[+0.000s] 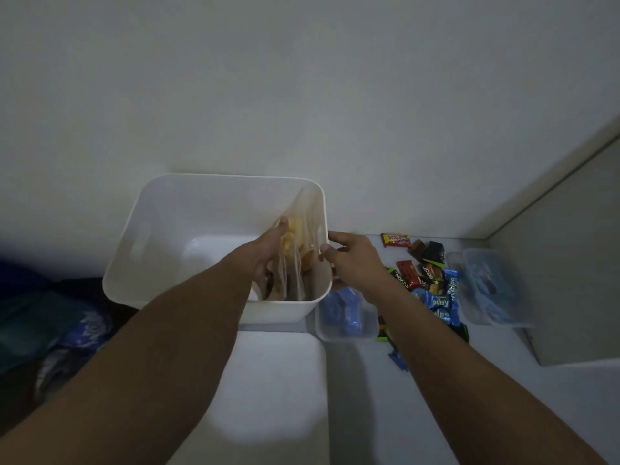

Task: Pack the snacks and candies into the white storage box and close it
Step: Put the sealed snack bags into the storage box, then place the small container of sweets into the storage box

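two hands are busy at the white box (pixel 161 229). the left hand (pixel 268 253) is down inside it, pressing clear bags (pixel 298 250) of snacks flat against the wall next to the right hand. its fingers are behind the bags, so i cannot tell if they grip or just push. the right hand (pixel 349 260) sits at the rim just outside that wall, fingers bent and loose, holding nothing i can see. this looks like the packing step, still early, since most of the box floor past the left hand is bare. next, i think the right hand needs to go get more candy, and the bags must stay standing so there is room. lots of wrapped candy bars (pixel 426 280) lie on the table just past the right hand. a small clear tub (pixel 345 317) with blue packs sits under the right wrist, touching the box. another clear tub (pixel 486 286) with blue packs is farther out on that side. the white lid (pixel 278 380) lies flat below both arms, close to the box, waiting for the end.
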Action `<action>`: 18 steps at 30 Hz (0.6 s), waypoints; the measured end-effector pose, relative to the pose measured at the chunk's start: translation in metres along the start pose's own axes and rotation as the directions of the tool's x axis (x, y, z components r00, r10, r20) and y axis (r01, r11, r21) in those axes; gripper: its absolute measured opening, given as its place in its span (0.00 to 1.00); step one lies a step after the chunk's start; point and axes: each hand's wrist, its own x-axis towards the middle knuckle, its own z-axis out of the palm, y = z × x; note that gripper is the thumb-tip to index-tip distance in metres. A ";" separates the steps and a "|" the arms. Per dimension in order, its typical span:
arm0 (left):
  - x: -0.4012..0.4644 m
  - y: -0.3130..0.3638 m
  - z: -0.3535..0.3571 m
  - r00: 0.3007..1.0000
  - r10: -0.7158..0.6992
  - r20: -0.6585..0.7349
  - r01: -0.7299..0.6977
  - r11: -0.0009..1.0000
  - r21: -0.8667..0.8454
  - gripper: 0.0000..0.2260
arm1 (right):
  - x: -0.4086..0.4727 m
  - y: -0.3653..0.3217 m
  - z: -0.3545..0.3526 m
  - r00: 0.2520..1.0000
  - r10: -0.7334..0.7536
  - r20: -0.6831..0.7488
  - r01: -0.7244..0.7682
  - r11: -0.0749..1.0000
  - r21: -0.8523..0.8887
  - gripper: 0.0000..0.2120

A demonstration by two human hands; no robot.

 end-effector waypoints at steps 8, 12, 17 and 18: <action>-0.017 0.003 0.001 0.948 0.189 -0.256 -0.175 0.982 0.076 0.37 | 0.004 0.033 -0.045 0.994 0.098 -0.044 -0.100 0.994 -0.041 0.18; -0.029 0.014 0.010 0.786 0.446 -0.428 -0.380 0.895 0.233 0.38 | 0.001 0.054 -0.087 0.983 0.123 -0.135 -0.130 0.991 -0.042 0.10; -0.057 0.035 0.059 0.419 0.753 -0.507 -0.543 0.655 0.525 0.29 | -0.010 0.082 -0.148 0.961 0.138 -0.242 -0.181 0.969 -0.168 0.11; -0.064 0.037 0.074 0.319 0.823 -0.470 -0.565 0.563 0.603 0.26 | -0.013 0.087 -0.159 0.953 0.147 -0.266 -0.197 0.965 -0.175 0.10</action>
